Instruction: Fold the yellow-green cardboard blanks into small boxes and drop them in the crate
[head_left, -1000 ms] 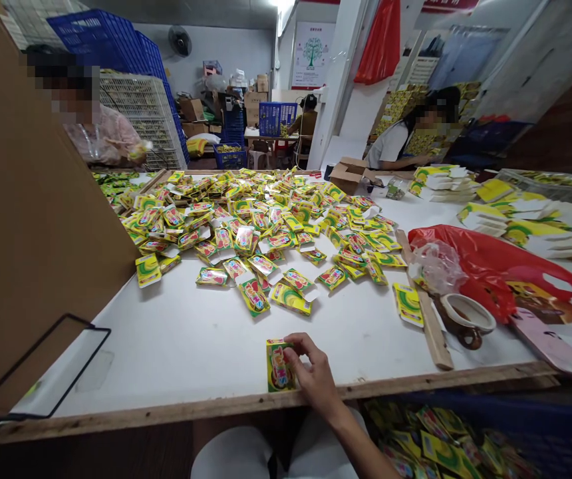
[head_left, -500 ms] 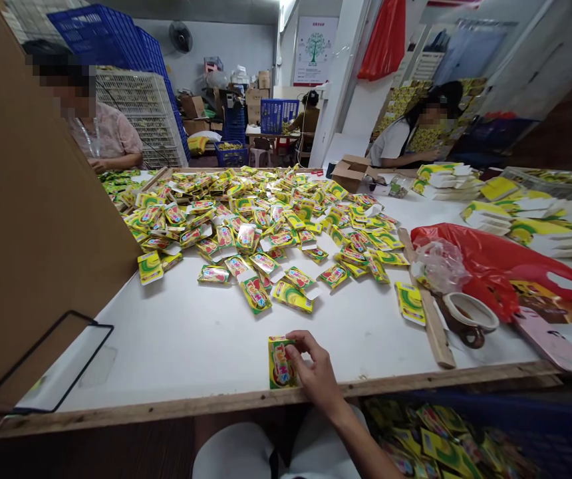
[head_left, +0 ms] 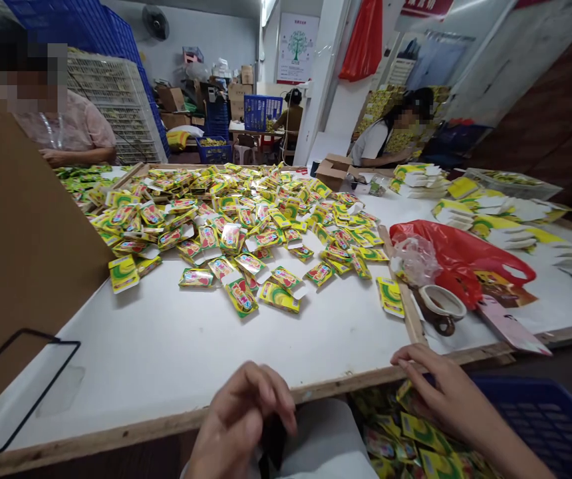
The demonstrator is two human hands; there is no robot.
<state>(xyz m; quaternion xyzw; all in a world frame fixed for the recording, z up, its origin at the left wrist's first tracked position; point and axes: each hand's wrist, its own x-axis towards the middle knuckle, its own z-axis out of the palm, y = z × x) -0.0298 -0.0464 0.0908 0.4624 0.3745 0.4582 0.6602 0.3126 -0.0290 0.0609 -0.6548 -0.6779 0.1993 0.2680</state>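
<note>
Low in front of the table's edge, my left hand [head_left: 246,416] is raised over my lap, its fingers loosely bent and apart from the thumb. No box shows in it. My right hand [head_left: 438,379] is to the right, above a blue basket [head_left: 535,406] below the tabletop. Its fingers are stretched out, and one small yellow-green candy box [head_left: 406,397] lies just under them. Many similar flat boxes [head_left: 423,429] fill the basket. On the white table [head_left: 166,352], a wide heap of small boxes [head_left: 241,233] with some white flaps sticking out spreads toward the back.
A wooden strip [head_left: 410,313] divides the table; right of it are a brown mug [head_left: 440,309], a red plastic bag [head_left: 465,266] and flattened cartons [head_left: 495,219]. A cardboard panel [head_left: 26,219] and black wire frame [head_left: 21,386] stand left. Other people sit across the table.
My right hand has moved from the table's front edge rightward to the basket, and the box it held there is gone from the tabletop. My left hand has come into view. The view has shifted rightward.
</note>
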